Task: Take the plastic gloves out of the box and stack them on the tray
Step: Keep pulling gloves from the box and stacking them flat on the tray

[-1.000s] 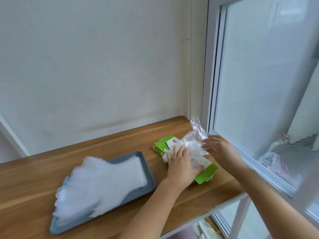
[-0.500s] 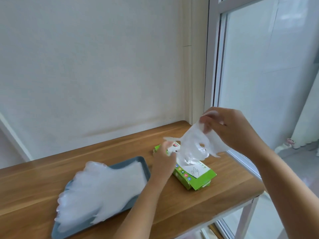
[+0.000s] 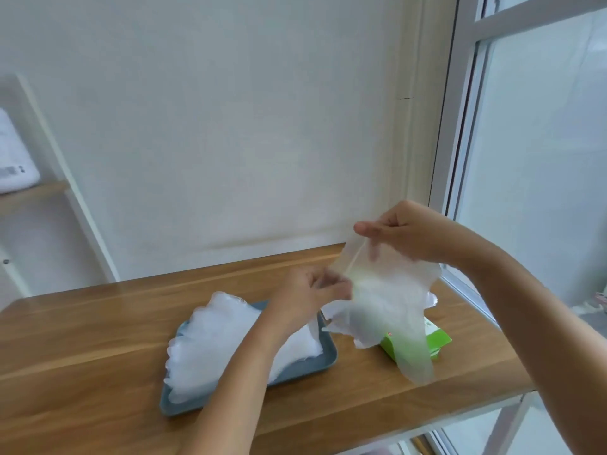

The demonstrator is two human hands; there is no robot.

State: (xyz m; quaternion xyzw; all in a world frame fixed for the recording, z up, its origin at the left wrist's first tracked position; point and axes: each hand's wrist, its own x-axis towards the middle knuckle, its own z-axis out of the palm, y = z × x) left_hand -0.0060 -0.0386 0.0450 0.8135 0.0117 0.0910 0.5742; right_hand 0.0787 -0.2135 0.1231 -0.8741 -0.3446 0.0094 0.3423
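Pinching one glove [image 3: 387, 300]: left hand [image 3: 303, 295] and right hand [image 3: 409, 233].

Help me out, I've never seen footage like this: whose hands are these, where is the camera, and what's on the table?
No machine here: a person works with two bare hands. The camera sits on their head, looking forward and down, so the arms enter from below. On the wooden table lies a blue-grey tray bearing a stack of plastic gloves, with a green box to its right. Both hands hold one loose glove in the air near the box: the right hand pinches its upper edge, the left hand grips its side.
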